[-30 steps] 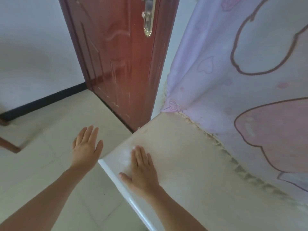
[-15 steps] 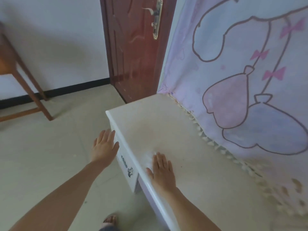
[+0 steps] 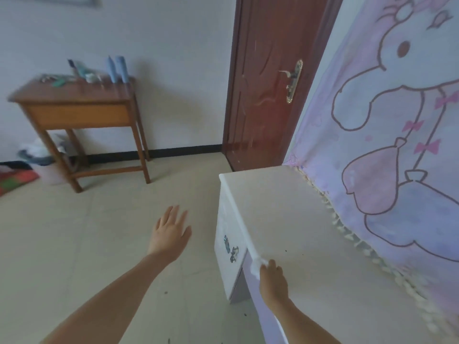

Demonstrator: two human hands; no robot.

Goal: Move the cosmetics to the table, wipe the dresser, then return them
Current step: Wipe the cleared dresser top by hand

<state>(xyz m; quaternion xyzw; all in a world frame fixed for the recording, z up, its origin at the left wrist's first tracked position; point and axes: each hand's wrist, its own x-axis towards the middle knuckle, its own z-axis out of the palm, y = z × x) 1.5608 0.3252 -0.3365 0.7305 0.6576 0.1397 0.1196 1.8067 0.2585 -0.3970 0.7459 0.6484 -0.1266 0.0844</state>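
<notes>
Since 0.5 s ago: right hand has slid back from lying flat on the dresser top to its front edge, and the fingers are now curled. The view has pulled back, so the wooden table now shows whole.

Patterned cloth, lilac with a cartoon figure, hangs along the right side; its fringe lies on the back of the dresser top.

Dresser: pale top, bare of cosmetics; a few dark specks near the front. Drawer front below the edge carries a small ornate handle.

Door, dark red, stands behind the dresser's far corner.

Table stands against the far wall on the left, well apart from both hands.

Cosmetics are grouped at the back of the table top; two tall blue bottles stand upright at the right end. Smaller items are too blurred to tell.

Left hand: fingers spread wide, palm down, holding nothing, over the floor just left of the dresser.

Right hand: grips a bunched white wipe against the dresser's front edge, beside the drawer
</notes>
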